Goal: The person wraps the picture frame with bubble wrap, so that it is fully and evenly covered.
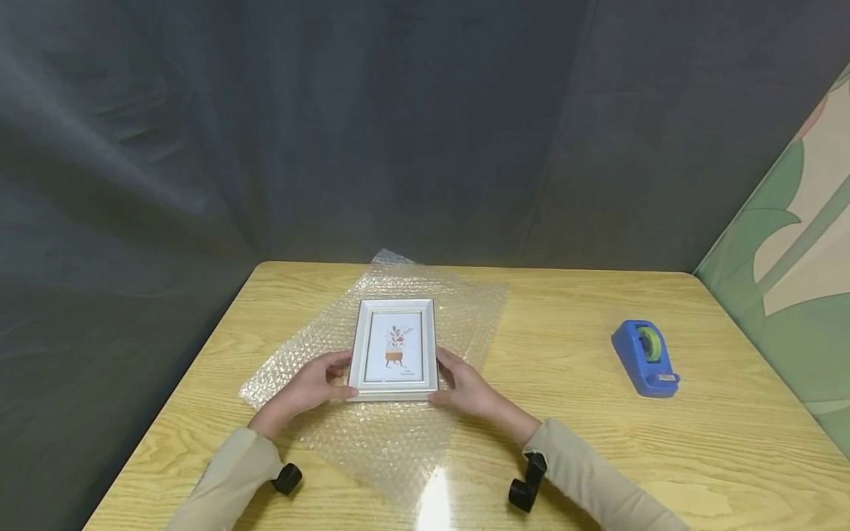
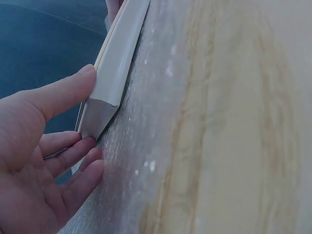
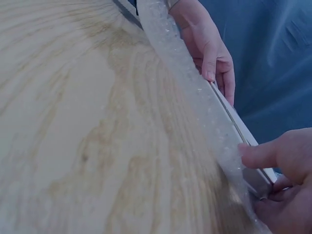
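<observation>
A white picture frame (image 1: 395, 350) with a potted-plant print lies face up on a sheet of bubble wrap (image 1: 385, 435). My left hand (image 1: 320, 383) holds its near left corner, thumb on the front edge and fingers along the side. At the near right corner my right hand (image 1: 468, 387) grips it the same way. In the left wrist view the thumb presses the edge of the frame (image 2: 109, 80), with the fingertips at its side, close over the wrap. The right wrist view shows both hands at the two ends of the frame's near edge (image 3: 234, 122).
A blue tape dispenser (image 1: 640, 361) with a green roll stands on the right of the wooden table (image 1: 558, 332). Dark curtain (image 1: 425, 133) hangs behind and to the left. A leaf-patterned panel (image 1: 797, 258) borders the right side. One bubble wrap corner reaches past the far table edge.
</observation>
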`<act>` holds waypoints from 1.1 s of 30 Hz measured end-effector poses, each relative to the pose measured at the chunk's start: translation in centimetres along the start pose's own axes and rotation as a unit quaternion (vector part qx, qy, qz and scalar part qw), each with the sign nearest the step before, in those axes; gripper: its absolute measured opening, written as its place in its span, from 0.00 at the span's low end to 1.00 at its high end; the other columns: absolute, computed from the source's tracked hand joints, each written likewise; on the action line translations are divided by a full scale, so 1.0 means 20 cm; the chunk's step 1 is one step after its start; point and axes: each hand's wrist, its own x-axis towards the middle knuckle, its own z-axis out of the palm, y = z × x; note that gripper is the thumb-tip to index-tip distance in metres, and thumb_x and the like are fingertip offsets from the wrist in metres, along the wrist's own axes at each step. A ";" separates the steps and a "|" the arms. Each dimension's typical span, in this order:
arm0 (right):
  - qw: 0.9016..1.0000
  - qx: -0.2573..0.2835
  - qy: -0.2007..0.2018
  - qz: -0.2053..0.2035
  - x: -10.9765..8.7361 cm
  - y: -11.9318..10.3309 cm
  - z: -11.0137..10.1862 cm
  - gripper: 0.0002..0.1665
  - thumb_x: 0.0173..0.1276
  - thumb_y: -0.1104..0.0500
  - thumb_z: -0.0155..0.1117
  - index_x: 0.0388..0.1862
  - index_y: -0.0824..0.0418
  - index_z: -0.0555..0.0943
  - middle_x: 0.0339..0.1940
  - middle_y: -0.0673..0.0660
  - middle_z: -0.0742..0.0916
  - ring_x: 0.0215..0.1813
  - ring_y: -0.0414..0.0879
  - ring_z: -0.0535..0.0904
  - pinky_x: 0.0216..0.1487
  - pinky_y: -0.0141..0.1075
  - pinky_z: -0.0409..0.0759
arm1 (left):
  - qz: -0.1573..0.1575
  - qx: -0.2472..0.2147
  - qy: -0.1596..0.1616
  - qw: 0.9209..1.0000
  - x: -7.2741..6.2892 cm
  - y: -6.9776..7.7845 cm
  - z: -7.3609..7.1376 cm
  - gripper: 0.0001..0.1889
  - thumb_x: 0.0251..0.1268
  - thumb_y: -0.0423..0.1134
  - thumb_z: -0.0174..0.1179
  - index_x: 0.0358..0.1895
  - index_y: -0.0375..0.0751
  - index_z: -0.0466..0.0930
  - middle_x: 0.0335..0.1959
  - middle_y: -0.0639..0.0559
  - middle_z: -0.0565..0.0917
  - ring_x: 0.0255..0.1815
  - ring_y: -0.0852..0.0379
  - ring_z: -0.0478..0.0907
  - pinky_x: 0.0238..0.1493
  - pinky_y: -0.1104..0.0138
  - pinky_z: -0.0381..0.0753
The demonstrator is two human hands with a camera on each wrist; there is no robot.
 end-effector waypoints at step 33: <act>0.964 -0.227 -0.115 -0.078 -0.26 -0.17 -0.01 0.35 0.49 0.55 0.71 0.58 0.60 0.73 0.59 0.55 0.76 0.62 0.51 0.68 0.63 0.48 0.65 | 0.015 -0.012 -0.029 0.999 0.12 0.04 -0.09 0.33 0.53 0.37 0.65 0.62 0.29 0.64 0.58 0.35 0.71 0.50 0.43 0.73 0.47 0.58 0.77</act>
